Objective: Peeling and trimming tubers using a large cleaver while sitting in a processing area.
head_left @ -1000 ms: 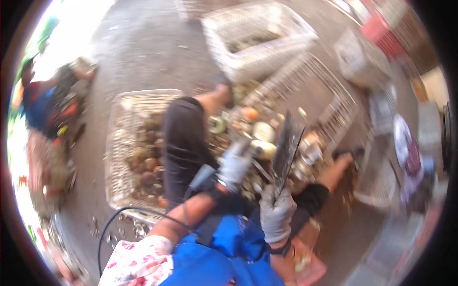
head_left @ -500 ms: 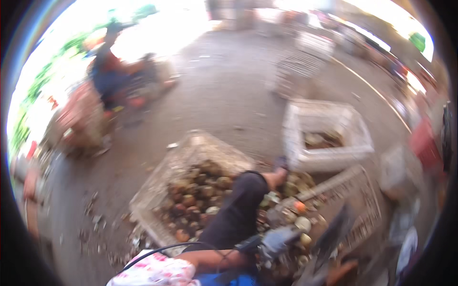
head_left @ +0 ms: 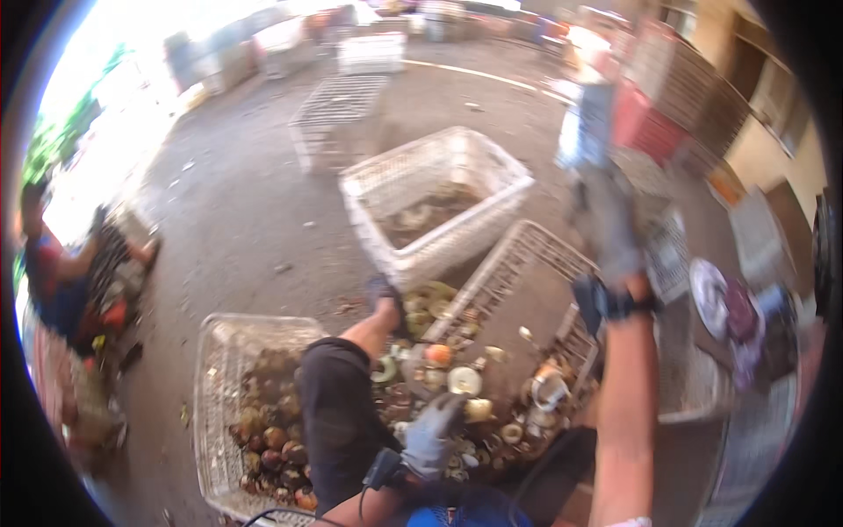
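Observation:
My right hand, in a grey glove with a dark wrist strap, is raised high at the right and grips a blurred broad-bladed cleaver pointing up. My left hand, also gloved, is low by my knee, over a heap of cut round fruits and pale shells. Its fingers curl downward; whether they hold a piece is unclear. My leg in dark shorts stretches forward between the heap and a wire basket.
A wire basket of brown round fruits stands left of my leg. A white plastic basket with husks sits ahead, a flat white crate leans beside it. Another person sits at the far left. Bare concrete lies beyond.
My right hand swung up from beside the left hand to high at the right with the cleaver. My head tilted up, then back toward the baskets. The left hand stayed low.

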Demonstrator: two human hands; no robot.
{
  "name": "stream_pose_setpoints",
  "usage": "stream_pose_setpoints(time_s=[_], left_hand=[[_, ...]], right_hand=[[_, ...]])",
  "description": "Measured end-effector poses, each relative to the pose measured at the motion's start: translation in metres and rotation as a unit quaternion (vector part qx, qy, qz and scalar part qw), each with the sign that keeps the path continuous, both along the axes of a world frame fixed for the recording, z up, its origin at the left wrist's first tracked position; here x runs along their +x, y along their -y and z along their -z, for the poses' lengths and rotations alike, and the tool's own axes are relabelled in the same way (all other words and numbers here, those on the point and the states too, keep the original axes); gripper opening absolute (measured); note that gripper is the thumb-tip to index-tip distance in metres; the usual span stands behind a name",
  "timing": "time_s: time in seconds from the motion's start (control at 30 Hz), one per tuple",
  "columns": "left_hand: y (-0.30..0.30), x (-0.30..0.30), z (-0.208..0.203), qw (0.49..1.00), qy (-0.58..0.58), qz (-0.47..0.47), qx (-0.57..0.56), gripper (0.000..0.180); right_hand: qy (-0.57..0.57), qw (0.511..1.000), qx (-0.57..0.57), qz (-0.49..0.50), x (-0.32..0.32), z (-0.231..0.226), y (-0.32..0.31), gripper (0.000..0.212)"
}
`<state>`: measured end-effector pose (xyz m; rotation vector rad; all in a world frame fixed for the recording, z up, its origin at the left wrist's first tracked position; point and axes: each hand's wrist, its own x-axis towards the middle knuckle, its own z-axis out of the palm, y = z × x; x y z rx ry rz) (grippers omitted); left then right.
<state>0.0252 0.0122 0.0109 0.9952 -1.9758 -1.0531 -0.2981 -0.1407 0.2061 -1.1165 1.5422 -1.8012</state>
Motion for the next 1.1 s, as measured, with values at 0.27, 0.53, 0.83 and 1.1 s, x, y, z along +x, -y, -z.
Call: stream_pose_setpoints(time_s=[0.27,0.53,0.83,1.1], left_hand=[[-0.003,-0.027,0.042,0.940,-0.130,0.048,0.312,0.043],[-0.014,-0.018,0.052,0.999,0.039,0.018,0.008,0.049],[-0.003,-0.007,0.053,0.984,-0.114,0.059,0.124,0.055],[-0.006,-0.016,0.039,0.982,-0.040,0.115,0.144,0.064]], right_hand=[[0.031,0.988,0.154,-0.001,0.115,0.124,-0.128,0.016],[-0.066,0.949,0.191,-0.244,0.198,0.097,-0.094,0.025],[-0.045,0.946,0.133,-0.292,0.230,0.072,-0.005,0.022],[-0.224,0.962,0.034,0.156,0.008,0.116,-0.032,0.024]])
